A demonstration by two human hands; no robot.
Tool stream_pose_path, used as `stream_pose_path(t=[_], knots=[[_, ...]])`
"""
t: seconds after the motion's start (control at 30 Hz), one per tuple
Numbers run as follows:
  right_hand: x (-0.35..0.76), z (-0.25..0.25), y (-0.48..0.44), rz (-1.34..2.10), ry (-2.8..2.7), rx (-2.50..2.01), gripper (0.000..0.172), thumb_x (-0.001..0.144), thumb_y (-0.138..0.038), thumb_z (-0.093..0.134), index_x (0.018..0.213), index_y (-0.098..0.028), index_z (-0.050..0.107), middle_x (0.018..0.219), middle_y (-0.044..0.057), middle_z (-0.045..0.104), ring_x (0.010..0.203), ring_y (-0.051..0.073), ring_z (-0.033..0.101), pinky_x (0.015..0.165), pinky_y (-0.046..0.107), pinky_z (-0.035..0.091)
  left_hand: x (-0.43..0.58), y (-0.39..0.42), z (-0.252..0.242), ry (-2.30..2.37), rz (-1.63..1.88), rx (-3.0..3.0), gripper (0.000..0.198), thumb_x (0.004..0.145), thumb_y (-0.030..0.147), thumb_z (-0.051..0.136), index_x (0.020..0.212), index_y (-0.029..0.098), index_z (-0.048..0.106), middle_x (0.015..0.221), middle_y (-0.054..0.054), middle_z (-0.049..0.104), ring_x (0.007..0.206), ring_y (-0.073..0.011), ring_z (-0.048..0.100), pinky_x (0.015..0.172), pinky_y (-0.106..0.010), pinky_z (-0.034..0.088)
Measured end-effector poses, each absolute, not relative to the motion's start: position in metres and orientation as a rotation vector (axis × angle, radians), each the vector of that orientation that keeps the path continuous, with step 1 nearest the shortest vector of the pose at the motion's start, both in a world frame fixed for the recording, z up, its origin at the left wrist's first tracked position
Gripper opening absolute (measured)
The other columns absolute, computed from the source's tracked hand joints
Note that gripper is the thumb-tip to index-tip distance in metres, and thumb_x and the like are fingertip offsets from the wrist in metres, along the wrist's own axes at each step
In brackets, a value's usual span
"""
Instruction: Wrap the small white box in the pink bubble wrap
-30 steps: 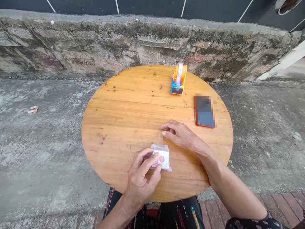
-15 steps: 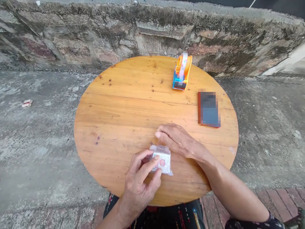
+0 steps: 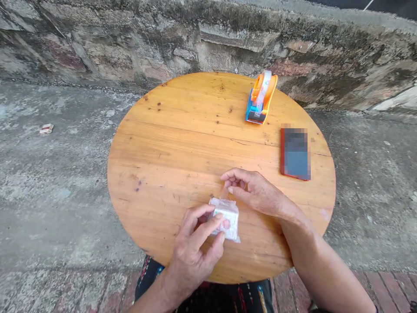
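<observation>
A small white packet of tissues (image 3: 232, 220) with a pink print, in crinkled clear plastic, lies near the table's front. My left hand (image 3: 197, 241) grips its left side, fingertips on the top and the thumb at the lower edge. Just beyond the packet, my right hand (image 3: 250, 187) hovers with its fingers loosely curled and a gap between thumb and forefinger. A faint see-through strip (image 3: 224, 192) shows between its fingertips and the packet's far edge; whether the fingers touch it I cannot tell.
The round wooden table (image 3: 182, 143) bears an orange and blue tape dispenser (image 3: 260, 98) at the back right. A dark, blurred flat object with a red edge (image 3: 296, 154) lies to the right. A stone wall (image 3: 146, 48) runs behind.
My right hand has lifted slightly, its fingers parting from the thumb, and the see-through strip now shows below them. My left hand keeps its hold. The whole view has shifted a little.
</observation>
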State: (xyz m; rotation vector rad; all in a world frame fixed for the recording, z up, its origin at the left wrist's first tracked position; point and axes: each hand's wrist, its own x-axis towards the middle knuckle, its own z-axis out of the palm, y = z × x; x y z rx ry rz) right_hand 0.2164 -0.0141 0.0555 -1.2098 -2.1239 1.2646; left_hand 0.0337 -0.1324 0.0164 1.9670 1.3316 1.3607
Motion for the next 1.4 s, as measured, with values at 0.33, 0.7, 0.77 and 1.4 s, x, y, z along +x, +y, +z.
stream_pose_path(t=[0.33,0.7,0.77,1.4], knots=[[0.215,0.057,-0.012,1.212,-2.153,-1.194,0.020,0.082,-0.016,0.054,0.101,-0.020,0.062,0.081,0.000,0.065,0.069,0.012,0.058,0.064,0.025,0.048,0.034,-0.131,0.018,1.329,1.354,1.967,0.038,0.080,0.006,0.062,0.115,0.021,0.061,0.113,-0.010,0.057,0.098,-0.0199,0.058,0.079,-0.034,0.056],[0.213,0.064,-0.019,1.280,-2.091,-1.147,0.019,0.084,-0.017,0.054,0.101,-0.022,0.062,0.084,0.000,0.067,0.082,0.015,0.063,0.078,0.030,0.050,0.034,-0.132,0.018,1.319,1.355,1.988,0.043,0.078,0.007,0.065,0.117,0.022,0.058,0.115,-0.010,0.055,0.099,-0.0203,0.058,0.079,-0.035,0.056],[0.212,0.066,-0.021,1.320,-2.070,-1.144,0.017,0.085,-0.017,0.054,0.100,-0.022,0.061,0.082,0.000,0.066,0.079,0.014,0.062,0.076,0.029,0.050,0.033,-0.132,0.018,1.317,1.347,1.988,0.043,0.078,0.008,0.065,0.117,0.022,0.057,0.115,-0.010,0.055,0.100,-0.0204,0.058,0.080,-0.035,0.056],[0.211,0.080,-0.036,1.396,-2.057,-1.028,0.017,0.086,-0.014,0.056,0.100,-0.021,0.059,0.080,-0.002,0.063,0.074,0.011,0.058,0.072,0.025,0.048,0.033,-0.133,0.015,1.308,1.308,2.009,0.042,0.078,0.008,0.068,0.116,0.020,0.058,0.117,-0.010,0.054,0.102,-0.0200,0.056,0.082,-0.033,0.055]])
